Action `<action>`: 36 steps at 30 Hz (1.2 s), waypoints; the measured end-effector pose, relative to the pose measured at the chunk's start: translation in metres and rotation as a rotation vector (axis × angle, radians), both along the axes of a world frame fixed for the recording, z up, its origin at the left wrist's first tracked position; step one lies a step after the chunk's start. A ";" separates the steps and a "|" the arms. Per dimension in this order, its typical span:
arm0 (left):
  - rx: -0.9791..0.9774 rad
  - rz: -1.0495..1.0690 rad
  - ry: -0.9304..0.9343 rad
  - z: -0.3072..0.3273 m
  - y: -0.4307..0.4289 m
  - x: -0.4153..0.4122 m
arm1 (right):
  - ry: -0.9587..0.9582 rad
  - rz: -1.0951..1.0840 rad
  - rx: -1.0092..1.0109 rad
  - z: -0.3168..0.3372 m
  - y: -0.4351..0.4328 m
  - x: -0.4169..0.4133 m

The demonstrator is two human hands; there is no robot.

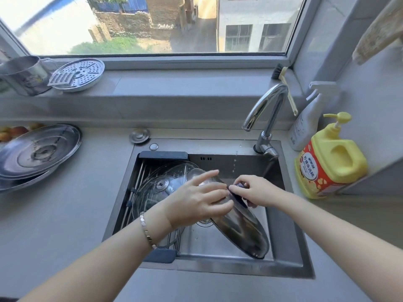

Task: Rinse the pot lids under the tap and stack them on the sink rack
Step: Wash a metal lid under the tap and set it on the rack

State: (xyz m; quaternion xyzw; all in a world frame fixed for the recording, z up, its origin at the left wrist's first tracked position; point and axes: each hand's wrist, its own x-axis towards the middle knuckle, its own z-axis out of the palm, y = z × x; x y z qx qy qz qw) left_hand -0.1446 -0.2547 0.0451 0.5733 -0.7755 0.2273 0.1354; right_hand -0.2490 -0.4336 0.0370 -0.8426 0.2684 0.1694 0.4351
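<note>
Your right hand (254, 191) pinches the tilted round glass lid (242, 227) by its dark knob (239, 185); your left hand (196, 200) presses it, fingers straight.

Label (310, 171) on yellow bottle (340, 153): Chinese characters, too blurred.

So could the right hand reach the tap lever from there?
Probably yes: the lever sits just behind the right hand, with nothing between. But that hand grips the knob of the lid, so the left hand, flat against it, would have to steady it alone.
</note>
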 end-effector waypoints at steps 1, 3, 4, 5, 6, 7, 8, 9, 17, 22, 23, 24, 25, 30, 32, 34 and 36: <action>0.007 0.051 0.020 -0.001 0.004 0.002 | -0.011 -0.025 -0.026 -0.002 0.004 -0.002; 0.046 0.221 0.099 -0.005 0.014 0.010 | -0.049 -0.084 -0.110 -0.006 0.010 -0.005; 0.068 0.332 0.152 -0.007 0.020 0.013 | -0.079 -0.131 -0.151 -0.007 0.013 -0.007; 0.092 0.440 0.213 -0.008 0.025 0.017 | -0.113 -0.189 -0.181 -0.008 0.014 -0.010; 0.120 0.536 0.273 -0.011 0.033 0.020 | -0.134 -0.243 -0.204 -0.009 0.017 -0.012; 0.156 0.613 0.322 -0.013 0.043 0.023 | -0.135 -0.281 -0.229 -0.011 0.021 -0.013; 0.195 0.667 0.353 -0.017 0.053 0.026 | -0.126 -0.301 -0.256 -0.012 0.025 -0.013; 0.225 0.706 0.371 -0.021 0.063 0.029 | -0.113 -0.310 -0.283 -0.014 0.028 -0.012; 0.443 0.865 0.550 -0.043 0.134 0.058 | -0.150 -0.251 -0.337 -0.007 0.070 0.028; 0.579 1.004 0.671 -0.050 0.165 0.079 | -0.135 -0.044 -0.594 0.002 0.112 0.087; 0.575 1.020 0.696 -0.051 0.171 0.082 | -0.144 -0.015 -0.609 0.000 0.119 0.101; 0.574 1.029 0.718 -0.052 0.177 0.086 | -0.145 0.029 -0.625 -0.003 0.126 0.116; 0.578 1.033 0.738 -0.053 0.183 0.088 | -0.128 0.087 -0.635 -0.008 0.132 0.131; 0.618 1.046 0.780 -0.060 0.207 0.094 | 0.030 0.237 -0.643 -0.044 0.164 0.187; 0.627 1.050 0.796 -0.062 0.214 0.099 | 0.059 0.267 -0.677 -0.059 0.175 0.199; 0.627 1.055 0.818 -0.062 0.218 0.106 | 0.086 0.285 -0.692 -0.071 0.183 0.207; 0.623 1.055 0.832 -0.061 0.219 0.111 | 0.117 0.274 -0.696 -0.078 0.185 0.213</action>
